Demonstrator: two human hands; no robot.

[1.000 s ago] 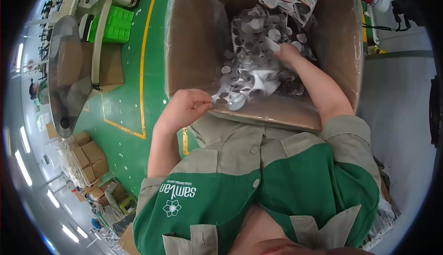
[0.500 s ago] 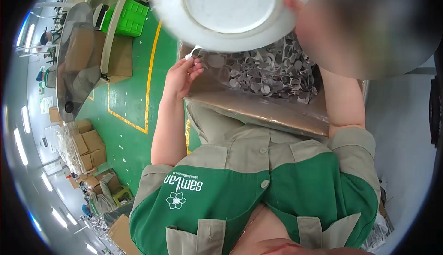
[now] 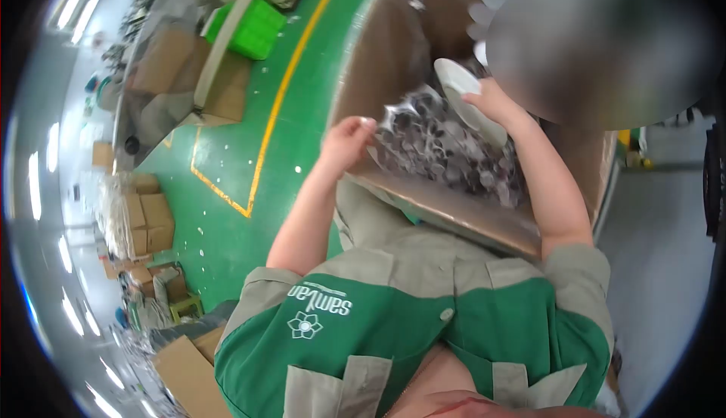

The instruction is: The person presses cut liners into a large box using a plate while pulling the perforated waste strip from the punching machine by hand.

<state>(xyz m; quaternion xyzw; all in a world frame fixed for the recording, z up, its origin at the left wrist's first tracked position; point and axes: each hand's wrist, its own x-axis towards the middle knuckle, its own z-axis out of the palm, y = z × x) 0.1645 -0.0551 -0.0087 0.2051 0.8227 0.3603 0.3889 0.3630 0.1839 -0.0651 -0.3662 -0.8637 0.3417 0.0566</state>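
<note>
While gripping a white, round, shallow plate (image 3: pixel 457 89) in the right hand (image 3: pixel 501 108), holding it tilted inside a brown, plastic-lined cardboard box (image 3: pixel 378 59), beside a heap of silvery-grey, partly round scraps (image 3: pixel 454 164). Laying the right thumb on the plate, hiding the other fingers behind it. Reaching the left hand (image 3: pixel 349 142) to the box's near left corner, bunching thumb and fingertips together, too blurred for telling whether pinching anything.
</note>
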